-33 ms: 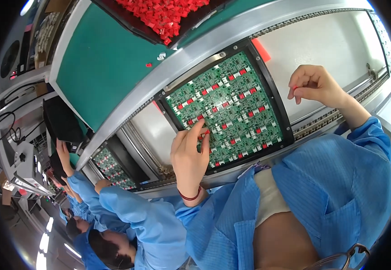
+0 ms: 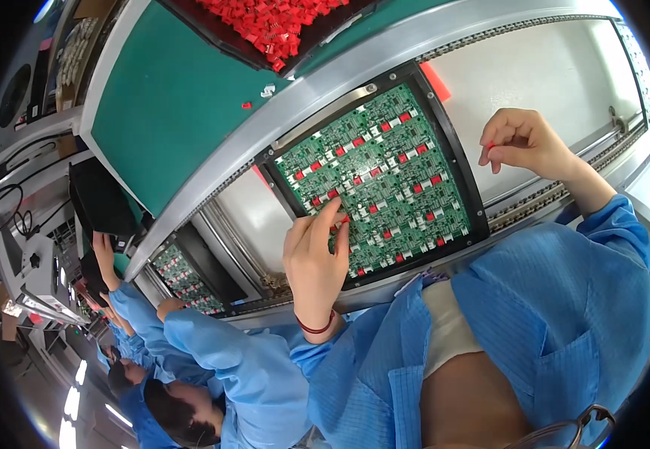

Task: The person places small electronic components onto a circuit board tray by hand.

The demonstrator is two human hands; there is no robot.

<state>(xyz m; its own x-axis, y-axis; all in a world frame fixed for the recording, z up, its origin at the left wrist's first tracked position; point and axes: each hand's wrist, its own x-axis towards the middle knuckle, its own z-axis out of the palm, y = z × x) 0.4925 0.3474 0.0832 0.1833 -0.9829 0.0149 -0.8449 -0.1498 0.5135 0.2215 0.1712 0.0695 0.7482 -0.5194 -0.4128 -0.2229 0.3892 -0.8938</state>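
Note:
A framed panel of green circuit boards (image 2: 407,179) lies in front of me, set with several red and white connectors. Over its left part is my left hand (image 2: 313,251), thumb and forefinger closed on a small red connector (image 2: 344,219) at the board surface. Its fingers cover part of the boards, so I cannot tell whether that connector is seated. To the right of the panel, in the air, my right hand (image 2: 527,146) is curled, pinching a small red connector (image 2: 491,146) that is mostly hidden by the fingertips.
A black bin of red connectors (image 2: 347,28) stands at the far side on a green mat (image 2: 160,97). One red connector (image 2: 247,105) and a white piece (image 2: 267,90) lie loose there. Metal rails with a chain (image 2: 535,217) flank the panel. Co-workers in blue sit at left beside another panel (image 2: 186,277).

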